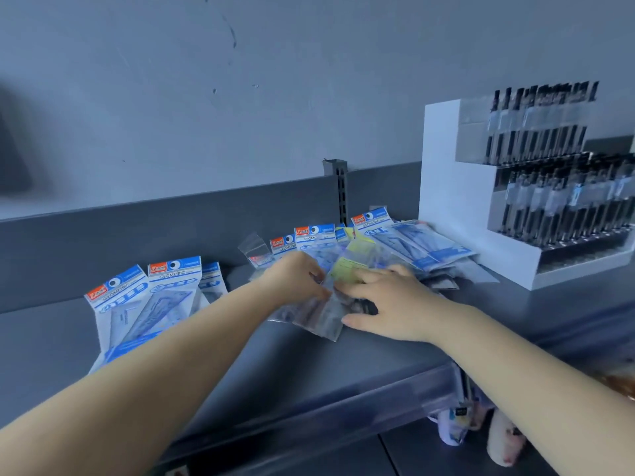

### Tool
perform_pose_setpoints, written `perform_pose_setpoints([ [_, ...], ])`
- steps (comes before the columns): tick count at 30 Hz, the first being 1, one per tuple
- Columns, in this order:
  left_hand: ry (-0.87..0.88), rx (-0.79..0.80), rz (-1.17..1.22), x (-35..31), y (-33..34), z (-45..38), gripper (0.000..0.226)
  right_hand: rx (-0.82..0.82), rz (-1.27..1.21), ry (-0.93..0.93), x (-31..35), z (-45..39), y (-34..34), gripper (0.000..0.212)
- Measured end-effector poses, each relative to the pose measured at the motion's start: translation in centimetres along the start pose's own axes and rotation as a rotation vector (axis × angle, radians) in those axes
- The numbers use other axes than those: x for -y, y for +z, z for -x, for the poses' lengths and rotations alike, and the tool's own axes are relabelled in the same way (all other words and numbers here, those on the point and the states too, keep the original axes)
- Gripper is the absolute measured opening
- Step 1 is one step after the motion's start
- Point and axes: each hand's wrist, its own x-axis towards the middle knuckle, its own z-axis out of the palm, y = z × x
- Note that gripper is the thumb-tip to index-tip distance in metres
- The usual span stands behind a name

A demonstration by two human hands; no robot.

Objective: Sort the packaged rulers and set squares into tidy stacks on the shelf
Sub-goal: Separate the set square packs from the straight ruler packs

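The clear packet (321, 312) under your hands lies flat on the shelf (343, 359), its long axis running from the front edge back toward the pen stand (457, 201), tilted a little that way; it is a see-through sleeve with grey and dark contents, too blurred to tell ruler from set square; a yellowish packet (347, 269) overlaps its far end. Your left hand (297, 278) curls its fingertips onto the packet's near-left edge, pinching it; your right hand (385, 304) rests on it with fingers spread and fairly straight, pressing it down. The loose heap of blue-headed packets (412, 242) lies just in front of the pen stand; three more blue-headed packets (147, 304) stand fanned, well away from the stand, tops leaning toward the back wall.
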Motion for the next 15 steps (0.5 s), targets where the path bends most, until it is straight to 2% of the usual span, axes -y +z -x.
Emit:
perform_pose_setpoints([
  [5,-0.098,-0.083,0.294,-1.0,0.0,1.6,0.019,-0.059,-0.230,-0.056,0.1,0.1,0.1,0.054],
  [12,-0.275,-0.215,0.766,-1.1,0.3,3.6,0.024,-0.286,-0.494,-0.114,0.1,-0.1,0.2,0.057],
  [15,-0.273,-0.271,1.006,-1.7,0.2,4.9,0.015,-0.391,-0.636,-0.084,0.6,-0.1,-0.3,0.058],
])
